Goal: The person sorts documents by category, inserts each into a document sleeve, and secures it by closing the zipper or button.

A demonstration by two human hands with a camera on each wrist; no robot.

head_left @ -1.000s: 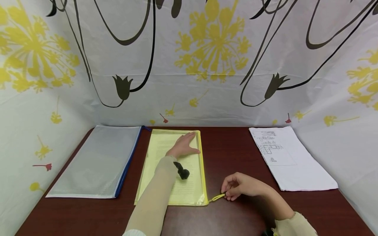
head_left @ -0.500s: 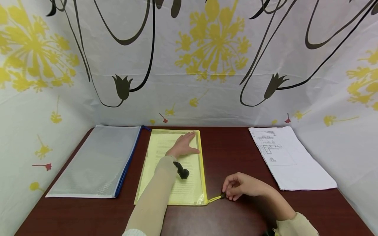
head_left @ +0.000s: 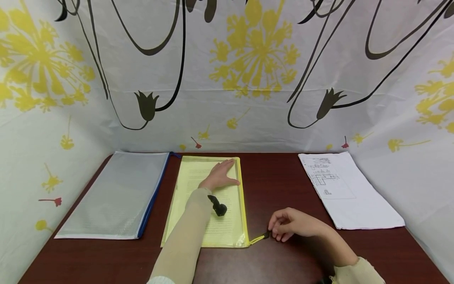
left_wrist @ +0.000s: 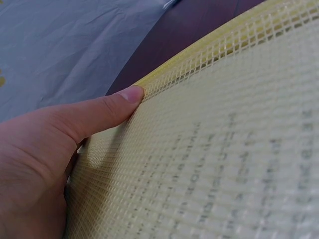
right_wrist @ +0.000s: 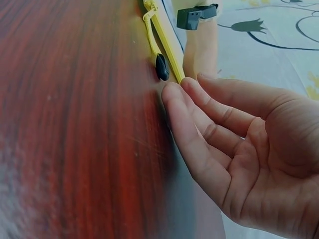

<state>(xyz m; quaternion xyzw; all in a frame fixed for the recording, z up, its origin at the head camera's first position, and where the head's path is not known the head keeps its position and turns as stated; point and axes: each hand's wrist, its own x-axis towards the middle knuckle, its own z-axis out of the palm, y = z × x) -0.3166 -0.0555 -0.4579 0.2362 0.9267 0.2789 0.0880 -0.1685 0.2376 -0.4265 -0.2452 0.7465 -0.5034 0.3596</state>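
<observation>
A yellow mesh zip pouch (head_left: 230, 232) with printed paper inside lies flat on the dark red-brown table. My left hand (head_left: 220, 176) rests on its upper part with fingers spread. In the left wrist view, the thumb of that left hand (left_wrist: 35, 164) touches the mesh beside the yellow zip edge. From the pouch's near right corner extends a yellow zip-pull cord (head_left: 257, 239) with a black end (right_wrist: 162, 67). My right hand (head_left: 296, 224) is just right of that end. The right wrist view shows its loosely bent fingers (right_wrist: 187, 134) apart from the cord, holding nothing.
A clear mesh pouch (head_left: 113, 197) with a blue zip edge lies to the left. A stack of white paper (head_left: 361, 205) with printed drawings lies at the right. A patterned white curtain (head_left: 220, 118) surrounds the table's back and sides.
My right hand has let go of the zip pull and shifted slightly right; the pull's black end now shows. The left hand has stayed in place on the pouch.
</observation>
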